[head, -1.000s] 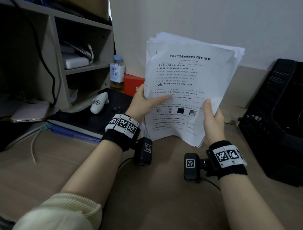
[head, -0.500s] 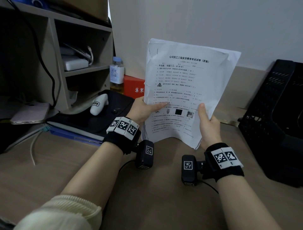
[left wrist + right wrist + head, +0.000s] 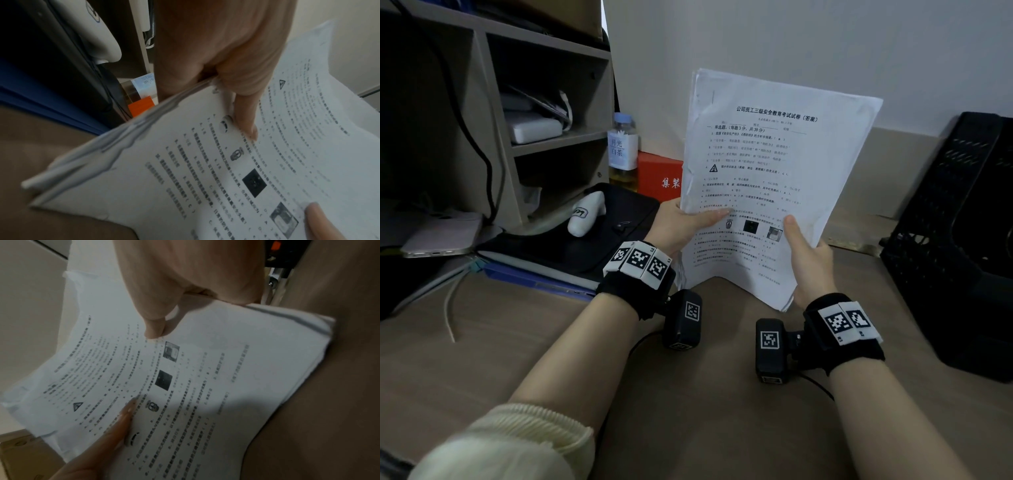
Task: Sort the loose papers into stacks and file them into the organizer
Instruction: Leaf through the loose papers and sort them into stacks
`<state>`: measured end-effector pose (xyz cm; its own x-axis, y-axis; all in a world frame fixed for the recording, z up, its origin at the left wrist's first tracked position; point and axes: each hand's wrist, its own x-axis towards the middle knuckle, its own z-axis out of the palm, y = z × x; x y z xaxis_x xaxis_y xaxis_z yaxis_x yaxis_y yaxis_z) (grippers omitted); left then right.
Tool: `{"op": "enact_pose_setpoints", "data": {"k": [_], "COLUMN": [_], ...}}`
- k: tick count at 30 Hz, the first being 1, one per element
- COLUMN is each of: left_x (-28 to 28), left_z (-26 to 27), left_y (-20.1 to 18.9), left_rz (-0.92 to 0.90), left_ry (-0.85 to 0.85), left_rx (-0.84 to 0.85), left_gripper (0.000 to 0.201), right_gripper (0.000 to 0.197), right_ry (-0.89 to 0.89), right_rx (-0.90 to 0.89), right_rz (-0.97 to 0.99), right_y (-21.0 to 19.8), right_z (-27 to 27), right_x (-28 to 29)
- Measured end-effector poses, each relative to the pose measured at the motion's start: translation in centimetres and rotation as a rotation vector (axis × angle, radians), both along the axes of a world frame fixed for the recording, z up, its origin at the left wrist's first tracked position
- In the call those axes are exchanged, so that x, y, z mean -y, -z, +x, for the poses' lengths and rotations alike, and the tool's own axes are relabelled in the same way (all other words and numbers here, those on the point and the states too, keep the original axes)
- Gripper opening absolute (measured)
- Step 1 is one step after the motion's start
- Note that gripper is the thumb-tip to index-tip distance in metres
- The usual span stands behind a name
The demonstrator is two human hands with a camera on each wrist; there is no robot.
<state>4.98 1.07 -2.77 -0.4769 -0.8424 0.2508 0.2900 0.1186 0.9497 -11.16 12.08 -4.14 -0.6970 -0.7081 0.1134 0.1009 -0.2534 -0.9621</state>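
A thick stack of white printed papers point(image 3: 774, 164) stands upright on its bottom edge on the wooden desk point(image 3: 688, 411). My left hand point(image 3: 681, 222) grips its left edge, thumb laid across the front sheet. My right hand point(image 3: 808, 253) grips the lower right edge, thumb up on the front. In the left wrist view the stack point(image 3: 226, 170) shows several uneven sheet edges under my left hand point(image 3: 236, 91). In the right wrist view my right hand point(image 3: 164, 318) pinches the stack point(image 3: 205, 386). The black mesh organizer point(image 3: 959, 240) stands at the right.
A wooden shelf unit point(image 3: 517, 113) fills the left. Near it are a bottle point(image 3: 623, 150), a red box point(image 3: 659, 178), a black pouch point(image 3: 592, 236) with a white object point(image 3: 585, 214) on it, a phone point(image 3: 438, 236) and a blue folder point(image 3: 534, 277).
The fanned top edges of the stack have come together, and the stack has dropped slightly onto the desk. Both hands keep their grip.
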Motion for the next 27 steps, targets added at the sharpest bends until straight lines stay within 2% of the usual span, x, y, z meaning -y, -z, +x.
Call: {"op": "enact_pose_setpoints", "data": {"k": [6,15,18,27], "left_x": [0.7,0.6,0.5,0.8], "left_z": [-0.3,-0.6,-0.6,-0.7], "left_y": [1.3,1.4,1.4,1.2], "left_rz": [0.09,-0.007,0.013,0.033], "left_ry": [0.052,-0.036,-0.04,0.002], "left_rx": [0.096,0.078,0.064,0.164], "left_gripper": [0.04,0.035,0.035,0.04], "right_gripper": [0.029,0.006,0.006,0.019], "right_ry": [-0.035,0.017,0.015,-0.023], "right_rx": [0.031,-0.007,0.005,0.015], "right_rz": [0.042,-0.043,-0.058,0.012], "right_y": [0.7,0.4,0.3,0.9], "right_z": [-0.2,0.6,0.6,-0.4], "right_x": [-0.3,0.0,0.1,0.0]}}
